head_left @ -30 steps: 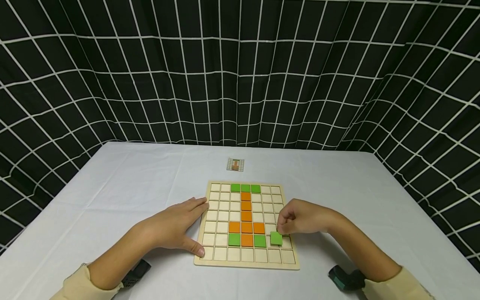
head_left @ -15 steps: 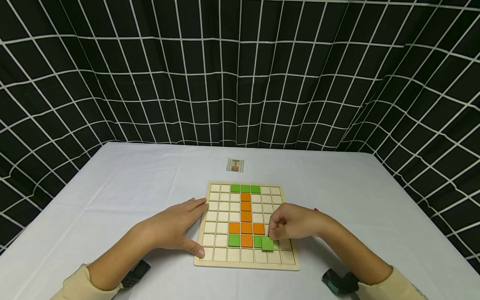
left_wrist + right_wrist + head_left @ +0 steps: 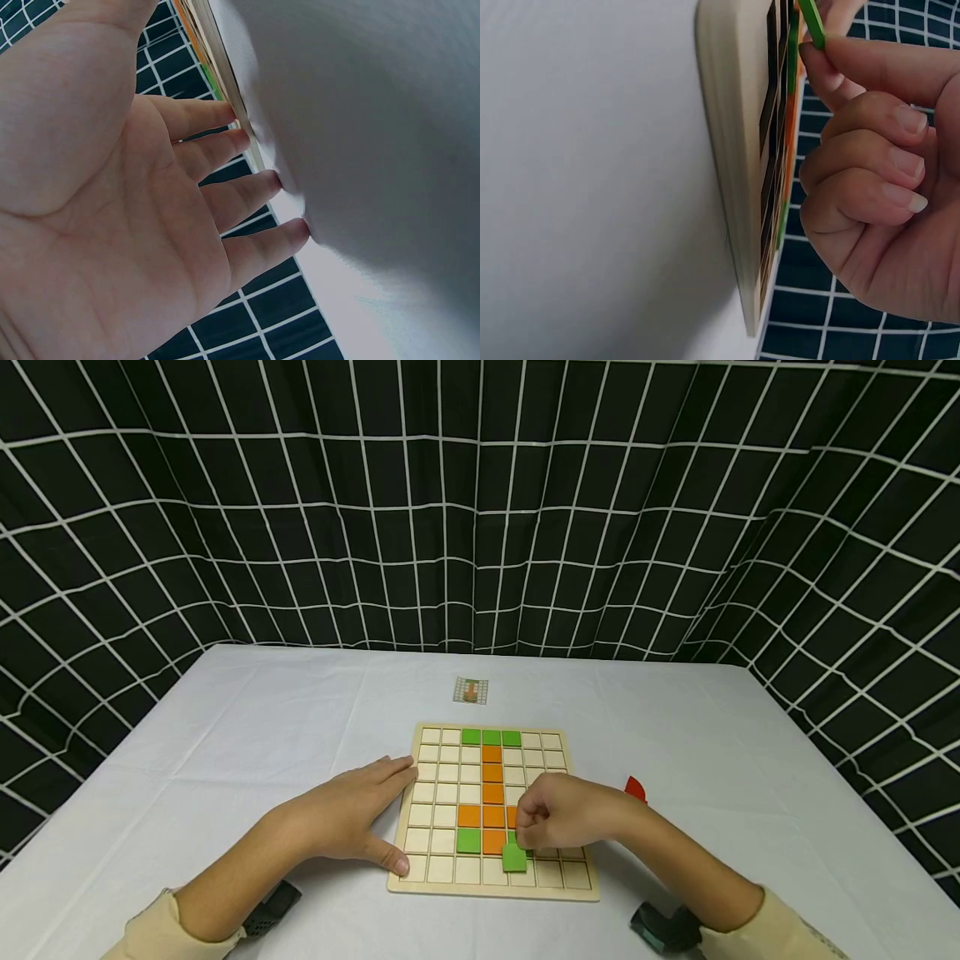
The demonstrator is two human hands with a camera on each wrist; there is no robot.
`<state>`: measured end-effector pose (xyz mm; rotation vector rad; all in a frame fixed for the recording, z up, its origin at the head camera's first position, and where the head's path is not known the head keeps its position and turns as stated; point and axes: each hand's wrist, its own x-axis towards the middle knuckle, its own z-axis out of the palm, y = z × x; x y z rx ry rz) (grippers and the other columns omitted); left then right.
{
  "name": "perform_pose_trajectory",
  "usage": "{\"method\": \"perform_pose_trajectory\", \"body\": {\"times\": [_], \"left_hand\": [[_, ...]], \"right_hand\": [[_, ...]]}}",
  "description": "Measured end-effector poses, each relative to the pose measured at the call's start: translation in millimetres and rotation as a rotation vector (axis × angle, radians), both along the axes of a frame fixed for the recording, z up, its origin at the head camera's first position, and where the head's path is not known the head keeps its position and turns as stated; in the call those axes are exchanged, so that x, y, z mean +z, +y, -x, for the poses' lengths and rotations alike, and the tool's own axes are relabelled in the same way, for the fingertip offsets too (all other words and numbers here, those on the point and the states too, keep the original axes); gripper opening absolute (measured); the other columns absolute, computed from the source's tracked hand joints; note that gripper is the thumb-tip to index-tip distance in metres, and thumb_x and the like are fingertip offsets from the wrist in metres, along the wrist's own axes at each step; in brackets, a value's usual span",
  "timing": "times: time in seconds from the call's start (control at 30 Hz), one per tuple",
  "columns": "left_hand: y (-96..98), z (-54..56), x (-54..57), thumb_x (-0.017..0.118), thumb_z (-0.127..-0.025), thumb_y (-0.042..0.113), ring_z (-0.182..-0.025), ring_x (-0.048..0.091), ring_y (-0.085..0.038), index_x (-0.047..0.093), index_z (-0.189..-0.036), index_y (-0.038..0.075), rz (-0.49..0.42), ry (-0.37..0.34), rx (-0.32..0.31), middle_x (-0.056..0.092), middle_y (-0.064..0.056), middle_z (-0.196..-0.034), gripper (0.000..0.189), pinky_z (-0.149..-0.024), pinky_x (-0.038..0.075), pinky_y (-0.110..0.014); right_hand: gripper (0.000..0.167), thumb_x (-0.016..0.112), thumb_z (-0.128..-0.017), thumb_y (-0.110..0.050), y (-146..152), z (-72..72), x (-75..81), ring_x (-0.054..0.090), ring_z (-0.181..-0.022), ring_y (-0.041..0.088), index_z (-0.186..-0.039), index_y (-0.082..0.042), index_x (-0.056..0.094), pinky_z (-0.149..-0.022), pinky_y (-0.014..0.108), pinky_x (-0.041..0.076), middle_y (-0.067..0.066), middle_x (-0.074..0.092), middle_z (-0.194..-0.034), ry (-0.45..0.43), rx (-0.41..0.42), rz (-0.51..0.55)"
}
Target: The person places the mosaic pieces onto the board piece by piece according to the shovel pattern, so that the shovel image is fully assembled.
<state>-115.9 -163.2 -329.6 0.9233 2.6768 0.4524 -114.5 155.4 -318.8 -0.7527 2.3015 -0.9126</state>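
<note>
A wooden grid board (image 3: 435, 888) lies on the table, with green and orange square tiles set in some of its cells. My right hand (image 3: 566, 810) pinches a green tile (image 3: 514, 858) between thumb and index finger, over the lower middle of the board. In the right wrist view that green tile (image 3: 811, 22) stands tilted at the fingertips, and the other fingers are curled into the palm. My left hand (image 3: 352, 814) rests at the board's left edge, fingers straight, thumb on the lower left corner. The left wrist view shows its fingertips (image 3: 292, 229) down on the cloth beside the board.
Behind the board lies a small pattern card (image 3: 471, 691). A red piece (image 3: 635, 789) shows on the cloth beyond my right wrist. White cloth (image 3: 675, 718) covers the table, and a black curtain with white grid lines (image 3: 480, 527) hangs around it.
My right hand has moved left across the board with the green tile, from the right-hand columns to the lower middle. The red piece has come into sight. The left hand stays put.
</note>
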Motion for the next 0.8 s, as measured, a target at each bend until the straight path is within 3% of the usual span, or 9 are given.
{"method": "perform_pose_trajectory", "body": {"times": [0.3,0.57,0.8], "left_hand": [[0.4,0.1,-0.6,0.075,-0.067,0.073,-0.147,0.024,-0.040,0.034,-0.155,0.001,0.001,-0.001,0.003,0.027,-0.016,-0.162,0.121,-0.116,0.026,-0.054],[0.6,0.2,0.5,0.074,-0.067,0.073,-0.147,0.024,-0.041,0.034,-0.155,0.000,0.000,-0.001,-0.001,0.027,-0.017,-0.162,0.121,-0.116,0.026,-0.054],[0.3,0.2,0.9,0.074,-0.067,0.073,-0.147,0.024,-0.041,0.034,-0.155,0.000,0.005,0.002,0.000,0.026,-0.017,-0.161,0.121,-0.116,0.026,-0.055]], "right_hand": [[0.024,0.071,-0.089,-0.007,-12.7,-5.6,-0.1,0.044,-0.055,0.004,-0.068,-0.016,0.066,-0.053,0.021,0.036,-0.010,0.048,-0.055,0.114,0.015,-0.021],[0.029,0.070,-0.089,-0.008,-21.3,-17.7,0.5,0.040,-0.051,0.004,-0.065,-0.023,0.063,-0.048,0.021,0.030,-0.011,0.045,-0.054,0.247,0.003,-0.055],[0.030,0.070,-0.088,-0.007,-24.5,-24.1,0.5,0.039,-0.050,0.003,-0.063,-0.023,0.062,-0.048,0.020,0.030,-0.011,0.043,-0.051,0.303,0.017,-0.054]]}}
